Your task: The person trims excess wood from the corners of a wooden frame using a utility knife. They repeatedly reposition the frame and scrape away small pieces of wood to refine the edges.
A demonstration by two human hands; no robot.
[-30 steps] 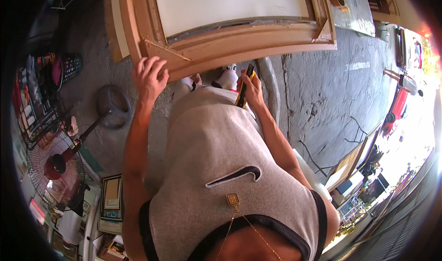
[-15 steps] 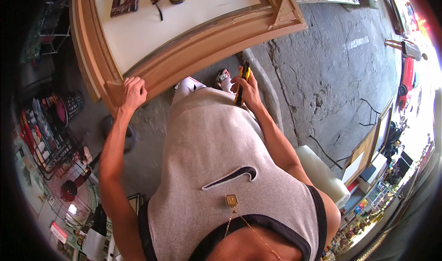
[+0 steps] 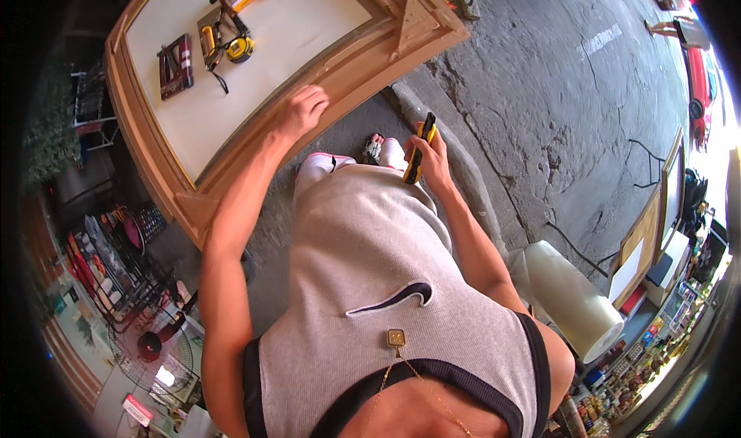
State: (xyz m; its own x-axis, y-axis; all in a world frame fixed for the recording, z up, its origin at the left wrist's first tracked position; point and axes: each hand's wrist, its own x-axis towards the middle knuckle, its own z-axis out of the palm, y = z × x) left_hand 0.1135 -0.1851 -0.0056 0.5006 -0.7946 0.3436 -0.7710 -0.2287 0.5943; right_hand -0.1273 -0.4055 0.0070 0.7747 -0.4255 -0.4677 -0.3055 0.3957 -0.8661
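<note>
A large wooden picture frame [image 3: 361, 87] with a white backing panel [image 3: 278, 40] stretches before me. Over its near rail is my left hand [image 3: 302, 114], fingers curled together; whatever they hold, if anything, is hidden. My right hand [image 3: 435, 156] grips a yellow-and-black utility knife [image 3: 417, 158] upright beside my right hip, off the frame's near edge. On the panel lie a yellow tape measure [image 3: 240, 49] with a black strap, a dark red flat case [image 3: 176, 67], and a yellow-and-brown tool [image 3: 208, 43].
To my right a roll of clear wrap [image 3: 571, 303] stands near leaning frames [image 3: 637, 241]. A standing fan [image 3: 150, 349] and a black rack of goods [image 3: 116, 260] are at my left. Cracked concrete floor [image 3: 532, 121] extends right, toward a person [image 3: 689, 33] and a red car [image 3: 698, 91].
My left hand has moved from the frame's near left corner rightward along the near rail. The knife stays in my right hand. The view has shifted, showing more tools on the panel.
</note>
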